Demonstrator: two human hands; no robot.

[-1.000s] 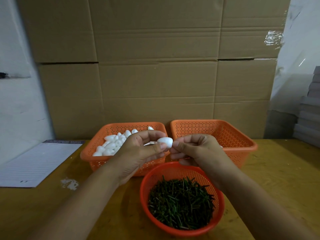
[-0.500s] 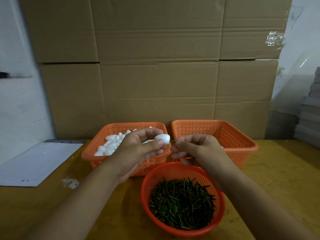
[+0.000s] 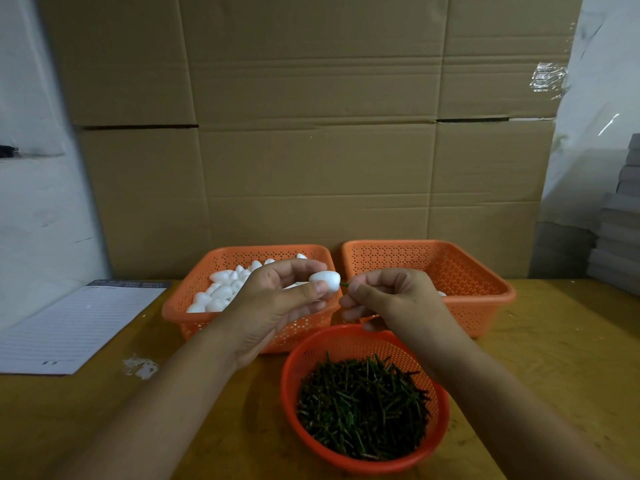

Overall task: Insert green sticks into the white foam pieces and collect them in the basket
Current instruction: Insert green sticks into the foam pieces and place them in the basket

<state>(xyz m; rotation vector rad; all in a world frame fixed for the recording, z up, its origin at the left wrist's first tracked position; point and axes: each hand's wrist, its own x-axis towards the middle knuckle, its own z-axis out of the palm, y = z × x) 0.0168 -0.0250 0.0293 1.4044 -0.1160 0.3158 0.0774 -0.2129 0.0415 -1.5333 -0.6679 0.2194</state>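
My left hand pinches a white egg-shaped foam piece between thumb and fingers, above the gap between the two square baskets. My right hand pinches a green stick whose tip meets the foam piece's right end. The left orange basket holds several loose white foam pieces. In the right orange basket a bit of white shows behind my right hand. Near me, a round red basket is full of green sticks.
A lined paper sheet lies on the wooden table at the left, with a white smear beside it. Cardboard boxes form a wall behind the baskets. Grey stacked items stand at the far right.
The hands have drawn slightly apart, so a short length of green stick now shows between the foam piece and my right fingers. The baskets have not moved.
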